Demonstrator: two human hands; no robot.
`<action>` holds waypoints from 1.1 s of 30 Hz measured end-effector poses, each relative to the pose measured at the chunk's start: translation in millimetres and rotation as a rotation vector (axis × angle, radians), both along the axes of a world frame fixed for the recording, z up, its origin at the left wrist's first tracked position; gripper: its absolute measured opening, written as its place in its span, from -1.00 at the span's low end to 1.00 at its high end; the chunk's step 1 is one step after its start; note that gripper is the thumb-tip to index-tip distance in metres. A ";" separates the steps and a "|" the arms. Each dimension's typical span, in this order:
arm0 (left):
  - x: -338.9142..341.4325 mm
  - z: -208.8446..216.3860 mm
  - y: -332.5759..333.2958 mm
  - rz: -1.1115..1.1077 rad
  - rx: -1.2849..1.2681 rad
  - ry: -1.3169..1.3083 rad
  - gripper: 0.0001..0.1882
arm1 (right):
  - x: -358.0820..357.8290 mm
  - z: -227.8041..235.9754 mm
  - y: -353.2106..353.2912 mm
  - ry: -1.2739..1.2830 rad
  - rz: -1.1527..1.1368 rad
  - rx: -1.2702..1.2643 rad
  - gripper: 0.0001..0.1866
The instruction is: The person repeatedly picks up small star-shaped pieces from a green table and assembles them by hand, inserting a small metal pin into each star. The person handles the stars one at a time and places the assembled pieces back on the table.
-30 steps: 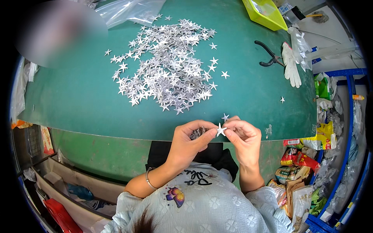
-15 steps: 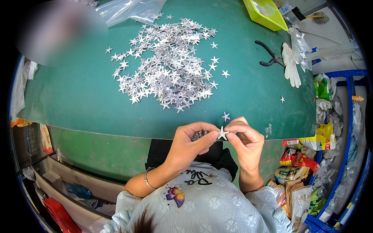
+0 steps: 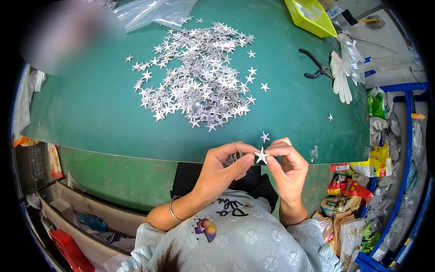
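Note:
At the table's near edge, a small silver metal starfish (image 3: 261, 156) is pinched between my two hands. My left hand (image 3: 226, 165) grips one of its arms between thumb and forefinger, with more starfish (image 3: 232, 158) tucked in the curled palm. On the other side, the thumb and fingers of my right hand (image 3: 287, 168) close on the opposite arm of the same piece. A loose starfish (image 3: 265, 136) lies on the table just beyond my fingertips. Farther off, a large heap of silver starfish (image 3: 199, 81) spreads over the green table (image 3: 90, 118).
Black-handled pliers (image 3: 315, 65) and a white work glove (image 3: 340, 77) lie at the right. Behind them stands a yellow-green basket (image 3: 312, 18). A clear plastic bag (image 3: 156, 13) rests past the heap. Blue shelving (image 3: 410, 136) with packets stands beside the table, right; a blurred patch covers the far left.
The starfish is still pinched between both hands and appears slightly turned. My hands have hardly moved; the whole view has shifted a little.

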State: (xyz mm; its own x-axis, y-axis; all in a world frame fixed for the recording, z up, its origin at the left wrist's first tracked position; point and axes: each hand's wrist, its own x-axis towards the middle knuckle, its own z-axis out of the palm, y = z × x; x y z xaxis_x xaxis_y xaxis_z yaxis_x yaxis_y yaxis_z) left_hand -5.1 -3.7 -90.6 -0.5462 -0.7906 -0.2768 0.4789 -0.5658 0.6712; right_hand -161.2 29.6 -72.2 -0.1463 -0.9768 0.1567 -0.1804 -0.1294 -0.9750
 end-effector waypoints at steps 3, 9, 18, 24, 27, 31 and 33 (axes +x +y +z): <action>-0.2 1.9 -0.7 -0.005 -0.032 -0.032 -0.86 | -0.3 -1.1 2.2 -0.093 0.029 0.056 -0.89; -2.6 1.3 -0.8 0.059 -0.213 -0.112 -0.87 | 4.5 -2.4 5.8 -0.473 0.078 0.206 -0.97; 0.1 11.3 -3.7 0.000 -0.132 -0.177 -0.90 | 8.4 -4.3 7.8 -0.459 0.087 0.233 -0.96; 0.2 6.4 -1.1 -0.012 -0.033 -0.110 -0.88 | 6.1 -2.9 9.7 -0.244 0.047 0.179 -0.98; -2.1 3.2 -1.5 0.011 -0.035 -0.074 -0.88 | -0.9 -4.1 7.7 -0.022 0.044 0.114 -0.96; 0.7 -0.9 -4.7 0.060 0.105 0.234 -0.88 | -27.2 -8.1 -2.0 0.359 -0.164 0.055 -0.82; 3.8 -5.3 -7.9 0.039 0.091 0.328 -0.85 | -31.9 -10.1 -5.5 0.556 -0.190 0.058 -0.79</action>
State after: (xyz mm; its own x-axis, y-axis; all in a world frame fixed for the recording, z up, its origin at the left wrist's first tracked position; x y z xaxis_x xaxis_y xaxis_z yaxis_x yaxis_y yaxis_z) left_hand -1.2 -11.6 -95.8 -0.5878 -0.7926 -0.1621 0.6832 -0.5936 0.4253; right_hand -193.0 24.1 -82.3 -0.2305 -0.9507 0.2074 -0.6816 0.0056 -0.7317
